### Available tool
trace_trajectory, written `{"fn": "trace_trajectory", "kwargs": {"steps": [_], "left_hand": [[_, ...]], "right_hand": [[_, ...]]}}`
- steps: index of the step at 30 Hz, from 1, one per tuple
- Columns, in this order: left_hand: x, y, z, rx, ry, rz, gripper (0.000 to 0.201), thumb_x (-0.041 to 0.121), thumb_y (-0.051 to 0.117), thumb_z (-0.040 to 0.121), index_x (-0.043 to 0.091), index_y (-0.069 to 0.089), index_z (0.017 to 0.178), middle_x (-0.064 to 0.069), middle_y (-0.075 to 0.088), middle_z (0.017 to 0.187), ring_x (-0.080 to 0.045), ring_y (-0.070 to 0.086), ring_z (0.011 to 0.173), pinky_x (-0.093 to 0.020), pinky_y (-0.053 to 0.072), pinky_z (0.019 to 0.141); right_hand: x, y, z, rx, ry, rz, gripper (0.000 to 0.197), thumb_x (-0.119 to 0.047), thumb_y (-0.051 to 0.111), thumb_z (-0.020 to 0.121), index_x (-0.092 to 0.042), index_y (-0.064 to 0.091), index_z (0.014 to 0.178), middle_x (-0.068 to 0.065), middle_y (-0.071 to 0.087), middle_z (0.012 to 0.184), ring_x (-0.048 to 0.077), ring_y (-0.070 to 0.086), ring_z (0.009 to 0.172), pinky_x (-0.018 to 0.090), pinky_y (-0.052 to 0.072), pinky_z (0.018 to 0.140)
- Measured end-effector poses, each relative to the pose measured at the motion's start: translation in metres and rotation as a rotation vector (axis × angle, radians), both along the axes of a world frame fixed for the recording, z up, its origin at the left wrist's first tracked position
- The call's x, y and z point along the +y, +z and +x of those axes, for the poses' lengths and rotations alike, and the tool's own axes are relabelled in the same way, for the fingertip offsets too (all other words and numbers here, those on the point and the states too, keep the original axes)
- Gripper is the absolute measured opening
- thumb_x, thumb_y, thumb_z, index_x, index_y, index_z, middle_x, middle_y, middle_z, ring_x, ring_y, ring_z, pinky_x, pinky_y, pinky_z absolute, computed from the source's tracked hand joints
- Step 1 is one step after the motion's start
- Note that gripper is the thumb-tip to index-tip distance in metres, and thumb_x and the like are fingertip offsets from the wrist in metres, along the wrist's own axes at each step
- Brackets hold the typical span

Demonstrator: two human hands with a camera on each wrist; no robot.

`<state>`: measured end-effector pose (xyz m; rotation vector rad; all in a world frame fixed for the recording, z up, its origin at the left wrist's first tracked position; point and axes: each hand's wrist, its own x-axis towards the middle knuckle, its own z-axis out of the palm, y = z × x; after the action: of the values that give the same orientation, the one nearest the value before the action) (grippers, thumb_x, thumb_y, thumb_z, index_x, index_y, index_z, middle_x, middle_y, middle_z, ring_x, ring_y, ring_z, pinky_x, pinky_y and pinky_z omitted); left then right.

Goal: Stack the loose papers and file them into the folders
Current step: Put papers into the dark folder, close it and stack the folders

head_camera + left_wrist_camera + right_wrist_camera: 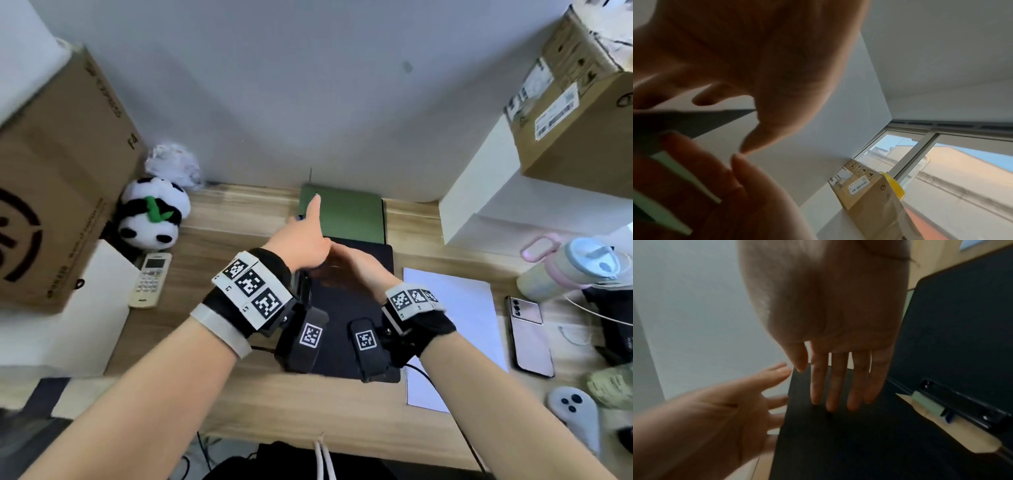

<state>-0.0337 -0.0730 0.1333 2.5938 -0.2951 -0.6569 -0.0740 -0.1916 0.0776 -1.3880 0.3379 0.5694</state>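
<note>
centrally, black folder (346, 308) lies half-lifted, both flat-fingered: left hand (301, 246), right hand (359, 267) touching its cover.

The desk (239, 219) has a wood-grain top, light brown and matt. On it lies the black folder (356, 308), smooth, with a slight gloss that reflects the hands; inside, the right wrist view shows a shiny black metal clip (962, 404). Behind the black folder is a green folder (349, 216), matt like card or plastic. Right of the black folder lies a white paper sheet (459, 308), smooth and matt, then a phone (529, 332) with a glossy back. Left of the black folder sit a soft plush panda (154, 212), a white plastic remote (149, 279) and a rough brown cardboard box (58, 178).
</note>
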Motion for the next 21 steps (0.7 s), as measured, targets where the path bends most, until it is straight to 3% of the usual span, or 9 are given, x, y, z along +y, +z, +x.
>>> {"fn": "trace_trajectory", "kwargs": {"steps": [2,4,6,8,11,13,16,19,21], "left_hand": [[0.011,0.002,0.003,-0.023,-0.033,0.102,0.072,0.014,0.041,0.092,0.025,0.003,0.152,-0.030,0.037,0.138,-0.041,0.052,0.116,-0.039,0.041,0.099],[0.024,0.000,0.004,-0.060,-0.030,0.230,0.062,0.010,0.041,0.090,0.016,0.020,0.148,-0.024,0.036,0.139,-0.041,0.050,0.120,-0.042,0.041,0.100],[0.040,-0.003,0.006,-0.079,-0.007,0.331,0.055,0.009,0.040,0.090,0.010,0.026,0.144,-0.021,0.036,0.139,-0.041,0.049,0.122,-0.043,0.042,0.098],[0.058,-0.008,0.009,-0.050,0.015,0.365,0.052,0.007,0.038,0.090,0.008,0.028,0.141,-0.022,0.034,0.139,-0.042,0.048,0.121,-0.043,0.042,0.097],[0.084,-0.019,0.014,-0.013,0.105,0.369,0.043,0.008,0.040,0.091,0.007,0.035,0.133,-0.022,0.031,0.138,-0.042,0.047,0.117,-0.043,0.041,0.095],[0.096,-0.028,0.015,-0.081,0.179,0.411,0.044,0.017,0.044,0.092,0.008,0.038,0.134,-0.021,0.028,0.142,-0.040,0.037,0.127,-0.045,0.036,0.102],[0.101,-0.047,0.015,-0.216,0.240,0.408,0.047,0.023,0.047,0.091,0.012,0.041,0.136,-0.019,0.011,0.155,-0.037,0.016,0.142,-0.052,0.021,0.112],[0.087,-0.071,0.013,-0.181,0.145,0.337,0.045,0.021,0.047,0.091,0.016,0.044,0.135,-0.014,0.005,0.159,-0.034,0.008,0.146,-0.055,0.013,0.116],[0.071,-0.088,0.011,-0.108,0.065,0.292,0.045,0.022,0.047,0.091,0.018,0.045,0.136,-0.013,0.011,0.158,-0.033,0.012,0.145,-0.053,0.016,0.116]], "right_hand": [[0.016,-0.005,0.006,0.029,0.032,0.019,0.029,-0.035,0.040,0.098,-0.019,0.065,0.100,-0.002,0.070,0.094,0.014,0.064,0.086,0.030,0.048,0.083],[0.025,-0.014,0.011,0.066,0.068,0.007,0.031,-0.034,0.037,0.099,-0.020,0.065,0.100,-0.003,0.067,0.101,0.015,0.060,0.093,0.029,0.046,0.085],[0.027,-0.026,0.012,0.104,0.097,-0.036,0.037,-0.034,0.033,0.100,-0.017,0.063,0.113,-0.001,0.063,0.115,0.017,0.058,0.104,0.030,0.043,0.091],[0.021,-0.039,0.011,0.165,0.040,-0.150,0.039,-0.031,0.037,0.099,-0.011,0.057,0.126,0.004,0.058,0.124,0.018,0.056,0.107,0.032,0.043,0.094],[0.003,-0.062,0.001,0.269,-0.043,-0.387,0.038,-0.021,0.045,0.096,-0.007,0.053,0.130,0.010,0.052,0.136,0.026,0.050,0.125,0.035,0.041,0.099],[-0.008,-0.076,-0.011,0.293,-0.053,-0.528,0.041,-0.016,0.045,0.095,-0.003,0.049,0.134,0.014,0.047,0.142,0.029,0.044,0.132,0.033,0.039,0.101],[-0.019,-0.092,-0.024,0.341,-0.125,-0.528,0.044,-0.005,0.039,0.096,-0.003,0.042,0.139,0.013,0.040,0.147,0.025,0.040,0.136,0.026,0.030,0.108],[-0.026,-0.110,-0.031,0.325,-0.173,-0.487,0.039,-0.012,0.043,0.095,-0.003,0.051,0.133,0.015,0.047,0.141,0.029,0.045,0.130,0.029,0.040,0.092],[-0.032,-0.116,-0.034,0.355,-0.262,-0.424,0.036,-0.016,0.046,0.094,-0.006,0.055,0.127,0.016,0.052,0.136,0.030,0.049,0.126,0.028,0.037,0.085]]}}
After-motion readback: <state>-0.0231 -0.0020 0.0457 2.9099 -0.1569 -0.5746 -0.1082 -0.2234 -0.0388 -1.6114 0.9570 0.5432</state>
